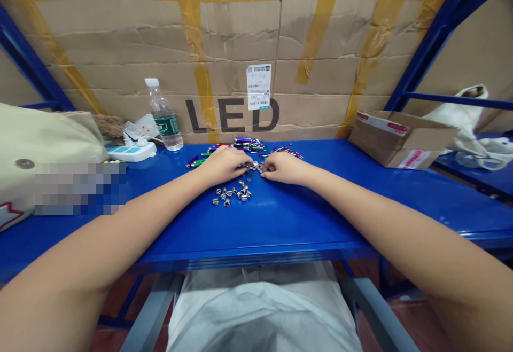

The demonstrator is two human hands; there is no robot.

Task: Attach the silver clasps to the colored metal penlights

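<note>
On shelf | left hand, right hand at clips, grip unclear | bottle behind

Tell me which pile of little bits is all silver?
The near pile, just this side of the left hand; the far pile behind both hands is green, purple and blue.

Small silver metal parts, loosely scattered flat on the blue shelf, near its middle

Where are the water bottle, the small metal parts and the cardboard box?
water bottle (167, 124), head view, on its green label.
small metal parts (233, 194), head view, middle of the loose pile.
cardboard box (379, 146), head view, on its front wall.
</note>
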